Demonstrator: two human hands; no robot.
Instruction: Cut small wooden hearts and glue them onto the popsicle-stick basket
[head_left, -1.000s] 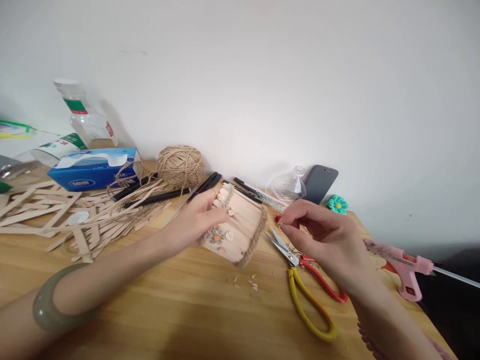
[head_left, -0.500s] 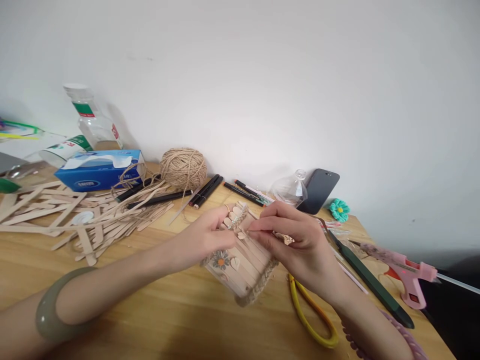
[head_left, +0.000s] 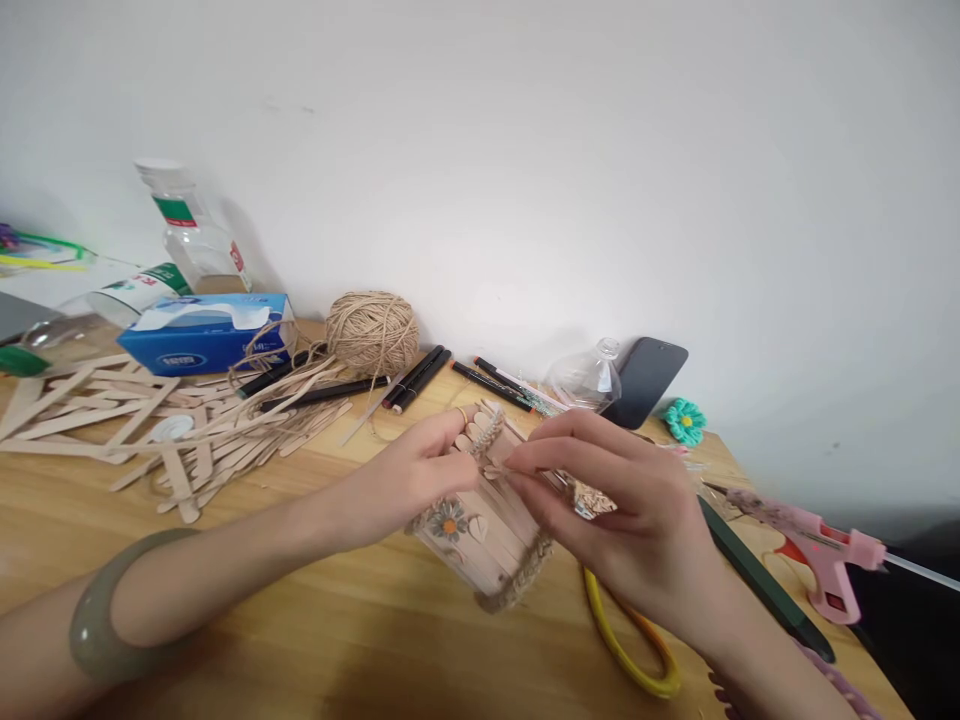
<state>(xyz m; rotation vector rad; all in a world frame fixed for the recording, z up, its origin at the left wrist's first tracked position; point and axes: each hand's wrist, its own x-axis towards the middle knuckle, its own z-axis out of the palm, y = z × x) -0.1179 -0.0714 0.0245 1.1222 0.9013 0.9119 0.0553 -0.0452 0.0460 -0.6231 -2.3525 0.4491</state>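
Observation:
My left hand (head_left: 416, 475) grips a craft-stick panel (head_left: 491, 530) by its upper left side and holds it tilted above the table. Braided twine trims the panel's edges. A grey flower with an orange centre (head_left: 449, 521) and a small wooden heart (head_left: 478, 528) are on its face. With thumb and fingertips pinched together, my right hand (head_left: 607, 485) touches the panel's upper part, beside small pale wooden pieces (head_left: 493, 468). Whatever lies between those fingertips is too small to make out.
Loose craft sticks (head_left: 225, 440), a blue tissue box (head_left: 180, 345) and a twine ball (head_left: 373, 332) lie to the left. Black markers (head_left: 420, 378) are behind the hands. At right are a phone (head_left: 646, 382), a pink glue gun (head_left: 817, 545) and yellow-handled scissors (head_left: 630, 645).
My right hand has shifted slightly right and turned a little, its fingertips still at the panel. My left hand keeps its grip. The whole view has moved slightly.

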